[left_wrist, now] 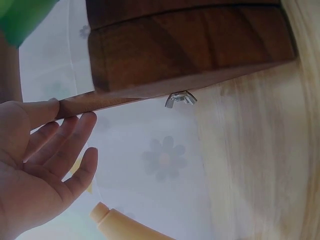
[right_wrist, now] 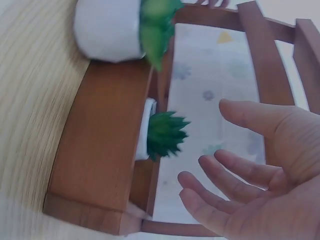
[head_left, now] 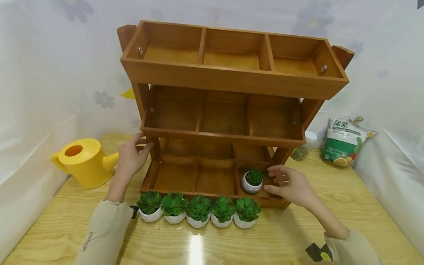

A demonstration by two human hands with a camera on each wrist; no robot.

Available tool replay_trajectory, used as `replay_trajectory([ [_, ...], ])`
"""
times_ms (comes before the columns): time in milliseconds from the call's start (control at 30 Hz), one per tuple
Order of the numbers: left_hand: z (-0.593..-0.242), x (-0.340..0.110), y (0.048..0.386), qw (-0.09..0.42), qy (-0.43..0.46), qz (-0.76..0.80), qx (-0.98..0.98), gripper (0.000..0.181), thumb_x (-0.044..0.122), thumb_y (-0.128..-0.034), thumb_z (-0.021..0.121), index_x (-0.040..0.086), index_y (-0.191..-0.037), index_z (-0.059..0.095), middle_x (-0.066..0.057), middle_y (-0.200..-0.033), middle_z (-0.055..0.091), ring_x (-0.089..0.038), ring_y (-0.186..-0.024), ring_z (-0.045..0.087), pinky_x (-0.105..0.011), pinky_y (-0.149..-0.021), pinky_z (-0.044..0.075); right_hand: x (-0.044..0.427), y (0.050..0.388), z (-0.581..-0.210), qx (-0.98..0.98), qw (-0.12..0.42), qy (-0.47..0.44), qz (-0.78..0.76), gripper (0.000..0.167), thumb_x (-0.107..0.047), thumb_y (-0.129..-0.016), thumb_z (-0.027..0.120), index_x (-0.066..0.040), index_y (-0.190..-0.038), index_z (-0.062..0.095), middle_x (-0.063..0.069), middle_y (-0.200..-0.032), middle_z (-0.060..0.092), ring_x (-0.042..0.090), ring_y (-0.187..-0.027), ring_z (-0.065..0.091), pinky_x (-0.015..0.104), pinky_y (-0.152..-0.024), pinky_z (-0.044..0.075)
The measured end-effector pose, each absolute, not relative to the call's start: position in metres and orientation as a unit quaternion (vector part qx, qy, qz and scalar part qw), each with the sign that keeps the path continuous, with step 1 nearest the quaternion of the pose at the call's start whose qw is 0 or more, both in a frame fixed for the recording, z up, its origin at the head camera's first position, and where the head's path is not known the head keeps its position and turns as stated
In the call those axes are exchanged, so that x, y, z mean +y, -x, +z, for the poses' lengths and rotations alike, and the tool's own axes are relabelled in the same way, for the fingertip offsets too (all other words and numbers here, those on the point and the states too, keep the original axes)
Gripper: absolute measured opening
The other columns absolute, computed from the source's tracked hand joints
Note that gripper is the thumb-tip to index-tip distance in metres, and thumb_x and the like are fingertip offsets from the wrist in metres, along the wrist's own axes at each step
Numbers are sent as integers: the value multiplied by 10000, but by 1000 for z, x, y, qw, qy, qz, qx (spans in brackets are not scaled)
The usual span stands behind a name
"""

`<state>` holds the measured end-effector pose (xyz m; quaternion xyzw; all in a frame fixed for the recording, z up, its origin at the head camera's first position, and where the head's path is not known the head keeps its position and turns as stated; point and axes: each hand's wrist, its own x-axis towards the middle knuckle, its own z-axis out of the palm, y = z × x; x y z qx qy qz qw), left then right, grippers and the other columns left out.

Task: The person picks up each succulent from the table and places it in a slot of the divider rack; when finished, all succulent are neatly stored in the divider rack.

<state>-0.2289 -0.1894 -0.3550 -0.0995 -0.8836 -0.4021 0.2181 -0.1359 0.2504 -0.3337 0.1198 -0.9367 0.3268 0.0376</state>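
Note:
A three-tier wooden plant shelf (head_left: 212,134) stands on the table, each tier split into compartments. My left hand (head_left: 133,152) is at the shelf's left side, and in the left wrist view its thumb and fingers pinch the edge of a wooden upright (left_wrist: 77,105). A small spiky succulent in a white faceted pot (head_left: 251,182) sits in the bottom tier's right compartment. My right hand (head_left: 293,186) is just right of that pot, fingers spread and apart from it, holding nothing. Several leafy succulents in white pots (head_left: 198,211) line up in front of the shelf.
Left of the shelf stands a yellow watering can (head_left: 87,162), its spout beside my left forearm. Behind the right side are a white-lidded jar (head_left: 304,146) and a green-and-white bag (head_left: 344,141). A pale flowered curtain (head_left: 39,73) surrounds the table.

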Motion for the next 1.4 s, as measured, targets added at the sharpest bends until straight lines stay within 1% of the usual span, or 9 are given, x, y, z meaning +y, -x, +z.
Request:
replay_trajectory([
  [200, -357, -192, 228, 224, 98, -401, -883, 388, 77, -934, 614, -14, -1304, 545, -280, -1064, 660, -456, -864, 663, -539, -713, 554, 240, 121, -338, -913, 43, -116, 389, 388, -212, -839, 760, -39, -1163, 637, 118, -1106, 659, 282, -949, 645, 378, -771, 563],
  [367, -356, -191, 228, 216, 97, -403, -884, 398, 78, -934, 613, -7, -1316, 539, -271, -1075, 660, -448, -871, 664, -533, -715, 556, 233, 105, -356, -886, 20, -110, 451, 393, -203, -854, 742, -19, -1180, 620, 133, -1099, 663, 253, -944, 663, 296, -752, 560],
  [567, -354, -188, 229, 213, 98, -405, -884, 394, 84, -939, 606, -6, -1317, 541, -271, -1079, 660, -446, -881, 664, -530, -730, 555, 233, 89, -374, -900, 27, -81, 428, 361, -226, -821, 773, -64, -1124, 660, 61, -1067, 680, 187, -912, 666, 283, -740, 556],
  [700, -355, -189, 231, 225, 96, -402, -882, 386, 74, -932, 616, -4, -1305, 552, -270, -1066, 666, -442, -869, 668, -531, -728, 555, 231, 83, -378, -895, 10, -73, 441, 346, -217, -816, 777, -92, -1119, 664, 39, -1047, 679, 154, -882, 656, 272, -714, 550],
  [800, -356, -190, 231, 229, 97, -400, -882, 382, 74, -930, 619, -3, -1300, 556, -265, -1061, 669, -437, -866, 670, -528, -727, 556, 229, 81, -381, -891, -7, -80, 448, 393, -221, -806, 786, -88, -1149, 651, 48, -1069, 670, 162, -893, 648, 279, -719, 548],
  [967, -357, -189, 231, 222, 95, -402, -883, 389, 73, -928, 621, -7, -1303, 553, -259, -1063, 671, -430, -876, 672, -521, -732, 558, 225, 80, -386, -896, -24, -98, 432, 586, -270, -740, 837, -61, -1233, 596, 88, -1134, 648, 215, -935, 641, 316, -743, 552],
  [1067, -356, -188, 231, 219, 97, -404, -883, 392, 77, -934, 613, -6, -1311, 546, -262, -1073, 667, -429, -884, 670, -521, -736, 557, 223, 81, -387, -902, -34, -95, 419, 671, -324, -703, 853, -82, -1263, 573, 102, -1177, 637, 256, -990, 640, 325, -762, 555],
  [1233, -355, -188, 230, 223, 102, -403, -882, 381, 74, -936, 609, -10, -1303, 551, -266, -1067, 668, -426, -870, 672, -520, -730, 558, 216, 82, -388, -911, -29, -83, 404, 685, -375, -645, 877, -125, -1214, 591, 71, -1178, 645, 275, -1049, 624, 316, -775, 553],
  [1400, -356, -189, 230, 232, 101, -402, -880, 378, 79, -933, 616, -6, -1297, 557, -266, -1062, 669, -420, -855, 676, -518, -717, 560, 209, 84, -389, -914, 1, -85, 396, 667, -321, -610, 908, -119, -1154, 579, 56, -1102, 673, 252, -1008, 644, 300, -717, 552],
])
